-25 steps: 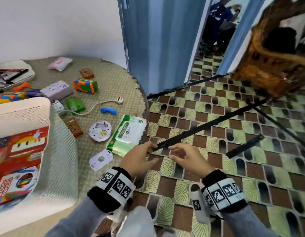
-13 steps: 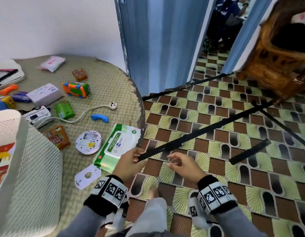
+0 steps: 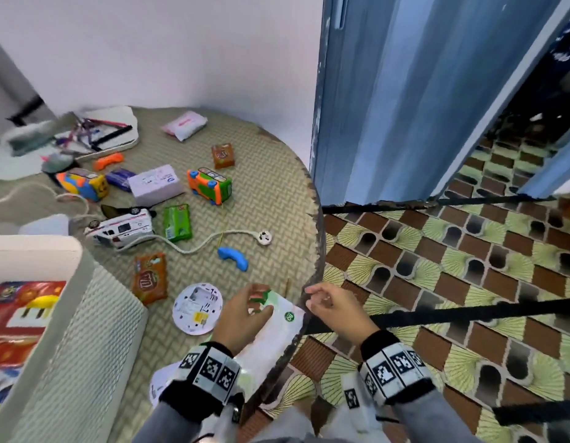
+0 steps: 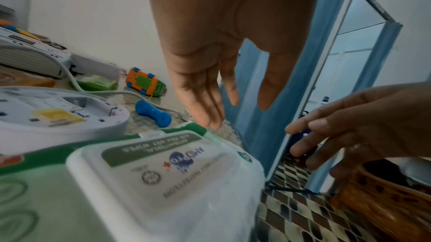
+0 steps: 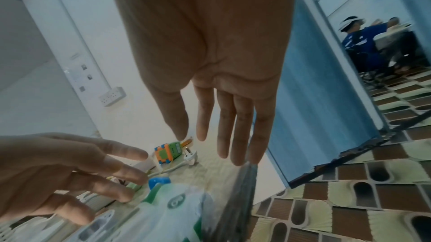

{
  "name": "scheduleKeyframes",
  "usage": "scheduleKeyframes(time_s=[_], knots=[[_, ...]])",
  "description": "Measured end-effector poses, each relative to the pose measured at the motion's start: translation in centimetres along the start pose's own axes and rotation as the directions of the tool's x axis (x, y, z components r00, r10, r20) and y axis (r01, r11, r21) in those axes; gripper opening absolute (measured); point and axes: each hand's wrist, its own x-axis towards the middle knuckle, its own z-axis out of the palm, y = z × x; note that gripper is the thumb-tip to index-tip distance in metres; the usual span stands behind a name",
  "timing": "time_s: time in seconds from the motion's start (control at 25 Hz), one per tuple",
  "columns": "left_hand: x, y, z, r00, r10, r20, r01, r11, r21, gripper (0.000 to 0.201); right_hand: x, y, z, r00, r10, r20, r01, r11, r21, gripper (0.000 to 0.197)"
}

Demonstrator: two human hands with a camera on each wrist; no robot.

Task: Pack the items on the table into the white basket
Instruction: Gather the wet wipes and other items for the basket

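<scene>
A white and green wet wipes pack lies at the table's near right edge, partly over the rim. My left hand hovers over its far end with fingers straight and nothing held; the left wrist view shows the left hand above the pack. My right hand is beside the pack at the table edge, fingers relaxed and empty. In the right wrist view the right hand hangs over the pack. The white basket stands at the left with a red toy box inside.
On the woven table top lie a round white device, an orange snack packet, a blue toy handset, a white toy ambulance, a green packet, an orange-green toy car and a corded plug. A blue door and tiled floor are to the right.
Both hands have moved left from over the floor to the wipes pack; the left hand is now above it, the right at the table edge. The view has tilted towards the table.
</scene>
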Motion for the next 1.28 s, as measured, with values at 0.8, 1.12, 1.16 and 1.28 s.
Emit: scheduleKeyframes(time_s=[0.8,1.12,1.16,1.28], knots=[[-4.9,-2.3,1.4,0.331,-0.574,-0.749,0.292,0.817,-0.497,0.027,15.0,-10.1,5.8,0.397,-0.445,0.803,0.725,0.689,0.024,0.024],[-12.3,-4.1,4.2,0.020,-0.655,-0.755,0.252,0.734,-0.630,0.031,11.8,-16.4,16.3,-0.118,-0.198,0.973,0.938,0.298,0.175,0.032],[-12.9,-4.5,4.6,-0.001,-0.666,-0.746,0.253,0.721,-0.645,0.030,11.4,-16.5,17.9,-0.165,-0.149,0.975,0.956,0.219,0.195,0.036],[-14.0,-4.8,5.4,-0.042,-0.678,-0.734,0.261,0.701,-0.663,0.031,10.0,-16.1,21.7,-0.183,0.005,0.983,0.983,0.024,0.183,0.056]])
